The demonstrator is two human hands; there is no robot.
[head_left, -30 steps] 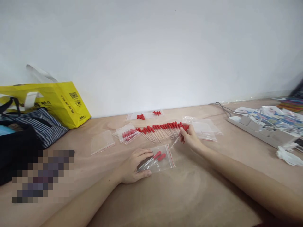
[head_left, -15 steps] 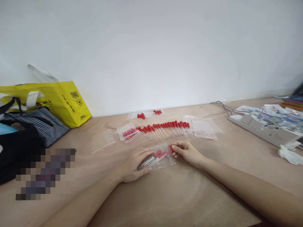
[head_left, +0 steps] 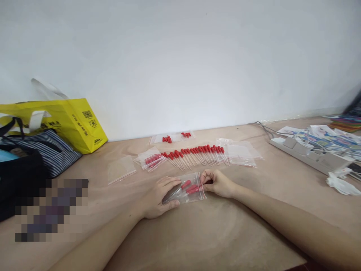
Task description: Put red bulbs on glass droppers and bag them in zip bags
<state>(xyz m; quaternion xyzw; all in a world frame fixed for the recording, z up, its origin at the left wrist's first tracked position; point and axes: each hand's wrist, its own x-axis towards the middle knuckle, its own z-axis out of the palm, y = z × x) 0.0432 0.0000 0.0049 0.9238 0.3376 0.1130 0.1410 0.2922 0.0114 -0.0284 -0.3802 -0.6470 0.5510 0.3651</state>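
A clear zip bag (head_left: pixel 188 195) lies on the wooden table in front of me, with three red-bulbed glass droppers (head_left: pixel 189 187) inside. My left hand (head_left: pixel 159 197) holds the bag's left end, fingers on top and thumb at its near edge. My right hand (head_left: pixel 219 183) is closed on the bag's right edge, at its mouth. Just behind them, a row of several loose droppers (head_left: pixel 194 154) lies side by side, red bulbs away from me.
A filled dropper bag (head_left: pixel 152 160) and an empty bag (head_left: pixel 122 169) lie left of the row, empty bags (head_left: pixel 242 154) right of it, another bag (head_left: pixel 173 138) by the wall. Yellow tote (head_left: pixel 73 122) and striped bag (head_left: pixel 47 150) stand left. Power strip (head_left: pixel 304 156) and papers (head_left: pixel 332 141) sit right.
My right hand took a dropper from the right end of the row, brought it to the bag's mouth and slid it in. My left hand stayed on the bag.
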